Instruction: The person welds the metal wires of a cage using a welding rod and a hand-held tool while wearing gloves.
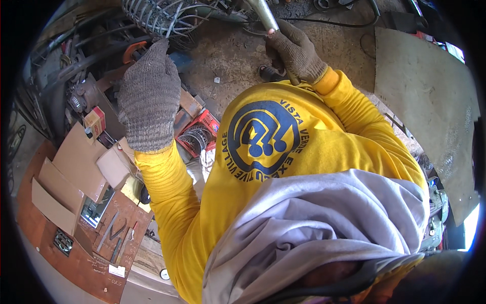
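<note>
My left hand [149, 99], in a grey-brown knit glove, is closed with its fingertips pinched at the lower edge of a rounded cage of bent metal rods [164, 16] at the top. My right hand [299, 53], in a matching glove, wraps round a metal pipe [262, 14] that runs up past the top edge. A bare fingertip shows through this glove beside the pipe. The far ends of the cage and the pipe are out of view.
A large flat sheet [425, 106] stands on the right. Lower left, a brown tabletop [76, 258] bears an open cardboard box [58, 197] and hand tools [124, 243]. A red box [207, 124] with coiled wire lies near my left forearm. A black cable [334, 23] crosses the floor.
</note>
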Motion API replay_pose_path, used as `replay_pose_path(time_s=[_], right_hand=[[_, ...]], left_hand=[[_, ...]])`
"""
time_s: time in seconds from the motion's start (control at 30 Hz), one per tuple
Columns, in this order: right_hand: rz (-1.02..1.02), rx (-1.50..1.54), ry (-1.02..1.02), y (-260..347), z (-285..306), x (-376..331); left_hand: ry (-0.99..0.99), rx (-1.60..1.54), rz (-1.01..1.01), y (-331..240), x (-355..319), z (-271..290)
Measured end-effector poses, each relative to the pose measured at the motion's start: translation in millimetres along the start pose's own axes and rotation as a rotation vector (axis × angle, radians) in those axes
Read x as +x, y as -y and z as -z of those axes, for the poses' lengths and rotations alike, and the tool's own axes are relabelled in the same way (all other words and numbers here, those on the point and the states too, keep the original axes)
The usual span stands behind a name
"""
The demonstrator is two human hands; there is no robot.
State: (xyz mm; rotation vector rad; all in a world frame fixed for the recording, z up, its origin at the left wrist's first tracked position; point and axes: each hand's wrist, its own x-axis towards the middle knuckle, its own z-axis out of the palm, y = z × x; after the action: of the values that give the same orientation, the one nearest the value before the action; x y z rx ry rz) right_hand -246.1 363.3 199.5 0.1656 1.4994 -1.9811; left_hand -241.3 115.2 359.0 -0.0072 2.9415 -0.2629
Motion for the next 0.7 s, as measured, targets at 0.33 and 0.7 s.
replay_pose_path(time_s=[0.33, 0.7], right_hand=[[-0.097, -0.114, 0.077, -3, 1, 6], [0.001, 0.087, -0.058, -9, 7, 3]], left_hand=[[-0.041, 0.022, -0.052, 2, -2, -3], [-0.096, 0.020, -0.105, 6, -3, -8]])
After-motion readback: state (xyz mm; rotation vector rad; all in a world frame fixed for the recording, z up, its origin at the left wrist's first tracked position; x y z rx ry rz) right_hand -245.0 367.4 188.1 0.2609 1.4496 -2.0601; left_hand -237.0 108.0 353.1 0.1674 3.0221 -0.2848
